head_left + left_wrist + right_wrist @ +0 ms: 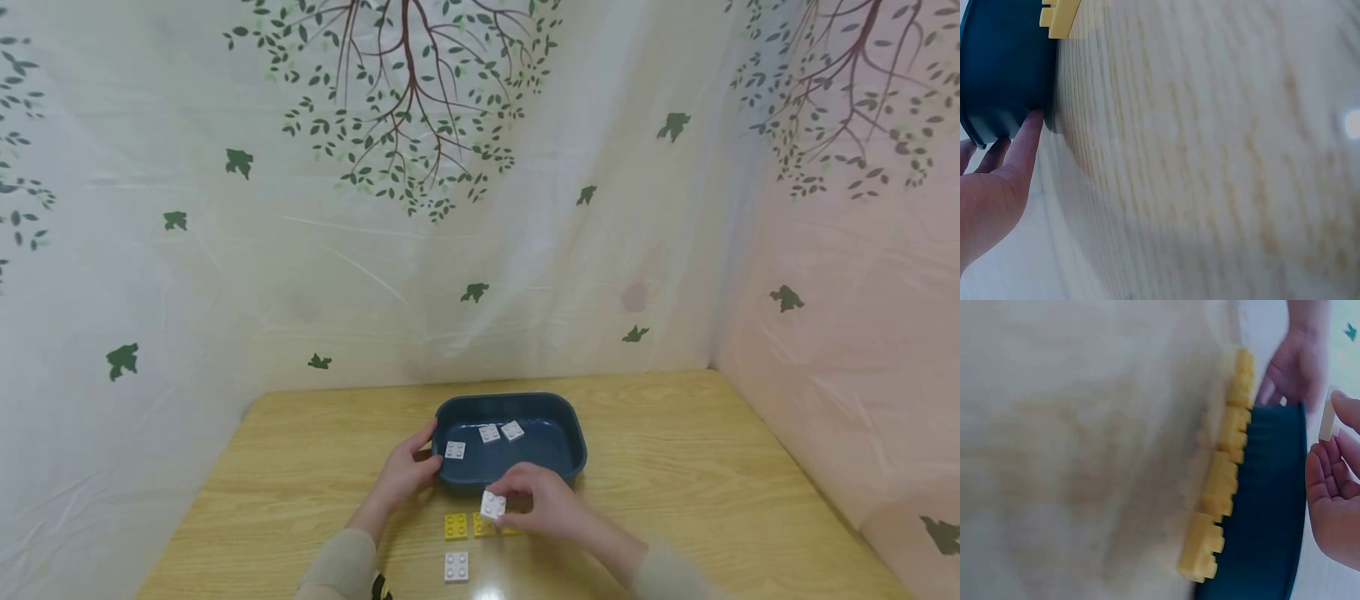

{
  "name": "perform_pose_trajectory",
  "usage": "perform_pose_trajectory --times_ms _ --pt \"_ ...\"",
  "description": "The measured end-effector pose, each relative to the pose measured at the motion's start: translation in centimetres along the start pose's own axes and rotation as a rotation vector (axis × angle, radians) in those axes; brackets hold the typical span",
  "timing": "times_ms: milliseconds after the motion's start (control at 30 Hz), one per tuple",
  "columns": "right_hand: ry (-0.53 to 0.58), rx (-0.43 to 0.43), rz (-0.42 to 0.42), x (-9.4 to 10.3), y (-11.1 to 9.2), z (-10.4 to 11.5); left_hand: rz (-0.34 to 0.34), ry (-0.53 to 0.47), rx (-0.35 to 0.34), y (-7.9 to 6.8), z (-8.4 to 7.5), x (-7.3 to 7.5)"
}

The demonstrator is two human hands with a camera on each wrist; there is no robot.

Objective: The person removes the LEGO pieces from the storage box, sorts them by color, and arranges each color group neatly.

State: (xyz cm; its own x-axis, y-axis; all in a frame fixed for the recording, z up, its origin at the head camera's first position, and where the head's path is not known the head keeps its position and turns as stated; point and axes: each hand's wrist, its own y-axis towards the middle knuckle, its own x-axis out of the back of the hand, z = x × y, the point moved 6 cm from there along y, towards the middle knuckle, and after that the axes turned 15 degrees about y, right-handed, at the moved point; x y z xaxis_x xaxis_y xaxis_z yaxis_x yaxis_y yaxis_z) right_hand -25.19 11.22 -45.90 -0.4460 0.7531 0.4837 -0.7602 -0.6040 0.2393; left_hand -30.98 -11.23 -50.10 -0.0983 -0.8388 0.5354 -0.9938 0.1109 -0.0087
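My right hand [543, 500] pinches a white toy brick [492, 505] between thumb and fingers, above the table just in front of a dark blue tray [510, 482]. In the right wrist view the same brick [1329, 419] shows edge-on at the fingertips. My left hand [405, 475] touches the tray's left end from outside, its fingers fairly straight; the left wrist view shows them against the tray wall [1007, 75]. Inside the tray lie three white bricks, one white brick [455, 450] at the left and two together near the middle.
A row of several yellow bricks [455, 527] stands along the tray's front, partly hidden by my right hand. Nearer me, another white brick [456, 567] lies on the wooden table [300, 467]. A leaf-patterned curtain [450, 275] hangs behind the table.
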Motion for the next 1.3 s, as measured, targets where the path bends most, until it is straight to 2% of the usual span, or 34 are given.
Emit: perform_pose_trajectory --times_ms 300,567,667,900,1300 --pt "-0.021 0.006 0.113 -2.5 -1.7 -0.7 0.013 -0.002 0.003 0.1 0.0 0.1" --pt "-0.010 -0.151 0.205 -4.3 -2.6 -1.7 0.003 0.000 0.008 0.1 -0.1 0.1" --pt "-0.058 -0.167 0.217 -4.7 -2.7 -1.9 -0.005 0.007 -0.006 0.0 -0.2 0.1" --pt "-0.150 -0.116 0.212 -4.9 -2.6 -2.0 0.005 -0.016 -0.002 0.0 -0.1 0.1" --pt "-0.159 -0.200 0.216 -4.9 -2.4 -1.7 0.015 -0.018 0.013 0.1 0.1 0.0"
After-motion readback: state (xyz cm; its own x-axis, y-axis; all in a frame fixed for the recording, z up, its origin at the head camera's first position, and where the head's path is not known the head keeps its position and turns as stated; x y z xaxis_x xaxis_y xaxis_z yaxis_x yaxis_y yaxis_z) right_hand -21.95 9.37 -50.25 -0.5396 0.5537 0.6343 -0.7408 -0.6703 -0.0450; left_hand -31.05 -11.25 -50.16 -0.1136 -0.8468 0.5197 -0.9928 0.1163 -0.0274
